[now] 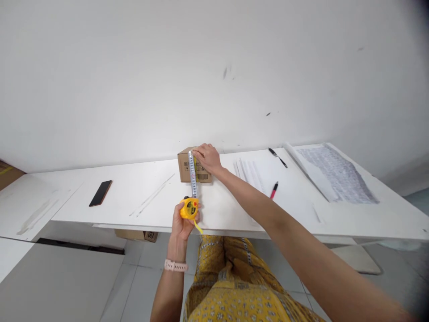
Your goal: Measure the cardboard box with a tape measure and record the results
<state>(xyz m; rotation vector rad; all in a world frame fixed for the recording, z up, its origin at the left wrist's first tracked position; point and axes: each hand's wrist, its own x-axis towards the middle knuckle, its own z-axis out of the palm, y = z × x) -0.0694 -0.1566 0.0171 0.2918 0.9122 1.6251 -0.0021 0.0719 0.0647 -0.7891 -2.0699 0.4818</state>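
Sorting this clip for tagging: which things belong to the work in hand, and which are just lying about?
In use: tape measure in left hand; its blade held by right hand on cardboard box.
Lying about: phone, pink pen, black pen, papers, printed sheet.

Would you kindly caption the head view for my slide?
Left hand holds a yellow tape measure; right hand pins its blade on a cardboard box.

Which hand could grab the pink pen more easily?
Likely the right hand: the pink pen lies right of the box, close beside that arm. The left hand is farther off and shut around the tape measure.
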